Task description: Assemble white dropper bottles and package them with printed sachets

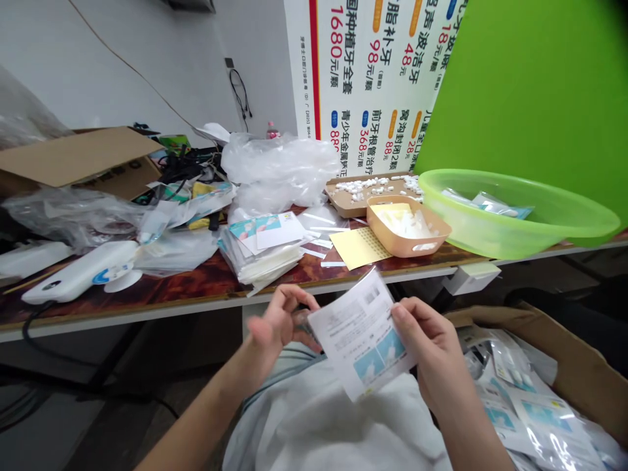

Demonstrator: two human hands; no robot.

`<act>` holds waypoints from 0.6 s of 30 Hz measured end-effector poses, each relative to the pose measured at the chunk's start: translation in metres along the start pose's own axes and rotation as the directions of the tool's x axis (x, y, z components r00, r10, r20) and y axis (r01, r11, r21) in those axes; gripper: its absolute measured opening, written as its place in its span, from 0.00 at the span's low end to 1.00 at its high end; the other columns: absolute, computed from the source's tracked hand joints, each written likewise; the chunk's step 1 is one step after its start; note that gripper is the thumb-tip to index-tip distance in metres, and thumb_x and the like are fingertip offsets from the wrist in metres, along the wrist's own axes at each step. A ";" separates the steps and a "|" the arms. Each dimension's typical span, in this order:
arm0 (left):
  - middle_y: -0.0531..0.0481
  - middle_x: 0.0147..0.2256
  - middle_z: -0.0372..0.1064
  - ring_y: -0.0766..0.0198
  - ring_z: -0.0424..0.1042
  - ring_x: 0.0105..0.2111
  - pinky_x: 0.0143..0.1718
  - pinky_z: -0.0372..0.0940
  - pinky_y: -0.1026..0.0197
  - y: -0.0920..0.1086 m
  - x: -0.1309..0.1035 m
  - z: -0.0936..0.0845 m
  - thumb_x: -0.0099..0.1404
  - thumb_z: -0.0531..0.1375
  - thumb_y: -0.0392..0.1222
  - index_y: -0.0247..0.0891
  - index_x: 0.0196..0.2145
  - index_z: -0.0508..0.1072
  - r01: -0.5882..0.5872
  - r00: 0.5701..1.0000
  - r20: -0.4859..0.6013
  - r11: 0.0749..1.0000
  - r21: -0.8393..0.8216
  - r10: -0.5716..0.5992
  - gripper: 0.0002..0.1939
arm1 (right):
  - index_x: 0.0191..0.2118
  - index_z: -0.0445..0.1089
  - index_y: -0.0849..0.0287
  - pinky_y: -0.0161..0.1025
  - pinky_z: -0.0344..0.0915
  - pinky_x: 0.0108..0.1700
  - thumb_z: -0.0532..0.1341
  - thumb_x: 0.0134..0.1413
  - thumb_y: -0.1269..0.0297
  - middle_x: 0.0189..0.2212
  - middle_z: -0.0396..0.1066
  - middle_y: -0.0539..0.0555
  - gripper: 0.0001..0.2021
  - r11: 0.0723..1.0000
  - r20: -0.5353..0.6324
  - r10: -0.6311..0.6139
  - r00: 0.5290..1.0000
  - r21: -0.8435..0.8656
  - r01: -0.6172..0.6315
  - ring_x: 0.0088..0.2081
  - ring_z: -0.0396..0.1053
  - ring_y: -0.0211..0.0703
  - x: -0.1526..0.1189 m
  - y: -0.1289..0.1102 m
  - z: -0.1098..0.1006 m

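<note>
My right hand (432,343) pinches the right edge of a printed card in a clear plastic sleeve (360,333). The card has a barcode, small text and two blue pictures, and it is tilted above my lap. By the card's left edge is my left hand (284,320), with its thumb held away and its fingers bent apart. Some of its fingertips are behind or beside the sleeve, and whether they touch it is unclear. On the table just beyond lies a stack of sleeved cards (267,245).
A tan basket of white pieces (432,243) stands on the table beside a yellow sheet (358,247). Behind is a cardboard tray (343,206); a green basin (490,239) is at right. A box of filled packets (579,383) sits low right. A white device (81,271) lies left.
</note>
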State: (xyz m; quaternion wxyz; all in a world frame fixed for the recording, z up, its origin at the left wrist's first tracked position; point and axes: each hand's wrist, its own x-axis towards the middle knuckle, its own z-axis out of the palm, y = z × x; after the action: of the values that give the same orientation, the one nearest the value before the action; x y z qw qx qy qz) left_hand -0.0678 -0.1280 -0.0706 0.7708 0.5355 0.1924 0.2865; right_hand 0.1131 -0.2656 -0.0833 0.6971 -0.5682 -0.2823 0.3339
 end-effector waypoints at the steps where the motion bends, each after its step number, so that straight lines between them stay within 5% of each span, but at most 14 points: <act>1: 0.49 0.34 0.74 0.59 0.72 0.29 0.27 0.68 0.61 -0.006 -0.002 0.003 0.38 0.69 0.71 0.43 0.35 0.75 -0.001 1.000 0.026 1.000 0.006 0.001 0.35 | 0.27 0.67 0.57 0.33 0.49 0.26 0.66 0.53 0.49 0.21 0.58 0.45 0.16 0.996 -0.030 0.033 0.999 0.084 -0.031 0.24 0.52 0.35 0.001 0.003 0.003; 5: 0.48 0.30 0.74 0.66 0.68 0.26 0.26 0.63 0.66 -0.022 -0.008 0.021 0.53 0.72 0.54 0.38 0.36 0.76 0.054 0.998 0.031 0.997 0.046 -0.056 0.20 | 0.27 0.67 0.57 0.32 0.54 0.27 0.69 0.48 0.49 0.22 0.63 0.47 0.18 0.970 -0.053 0.124 0.991 0.217 -0.110 0.25 0.55 0.35 0.005 0.012 0.012; 12: 0.53 0.21 0.69 0.71 0.62 0.16 0.18 0.57 0.68 -0.026 -0.011 0.028 0.46 0.73 0.60 0.35 0.28 0.72 0.063 0.998 -0.012 0.998 -0.029 -0.063 0.26 | 0.26 0.65 0.58 0.34 0.57 0.27 0.67 0.49 0.46 0.23 0.64 0.48 0.20 0.977 0.026 0.153 0.988 0.147 -0.155 0.24 0.59 0.36 0.005 0.027 0.016; 16: 0.59 0.17 0.63 0.75 0.54 0.13 0.18 0.57 0.69 -0.023 -0.012 0.034 0.53 0.71 0.54 0.37 0.25 0.66 0.067 0.995 -0.069 0.997 -0.048 -0.071 0.21 | 0.33 0.68 0.57 0.38 0.61 0.31 0.65 0.54 0.50 0.28 0.66 0.50 0.14 0.999 -0.104 0.024 0.994 0.028 -0.021 0.29 0.62 0.41 0.003 0.034 0.021; 18: 0.61 0.16 0.61 0.76 0.52 0.14 0.18 0.54 0.71 -0.020 -0.012 0.038 0.56 0.69 0.49 0.38 0.23 0.62 0.063 0.991 -0.118 0.997 -0.044 -0.068 0.20 | 0.40 0.68 0.53 0.41 0.63 0.42 0.66 0.54 0.58 0.37 0.66 0.52 0.10 0.983 -0.221 -0.177 0.959 -0.091 0.161 0.39 0.64 0.45 -0.002 0.034 0.025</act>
State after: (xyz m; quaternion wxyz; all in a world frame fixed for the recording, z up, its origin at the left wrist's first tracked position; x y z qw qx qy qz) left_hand -0.0493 -0.1685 -0.0762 0.7775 0.4951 0.2499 0.2963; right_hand 0.0873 -0.2473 -0.1119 0.7298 -0.6014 -0.2599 0.1952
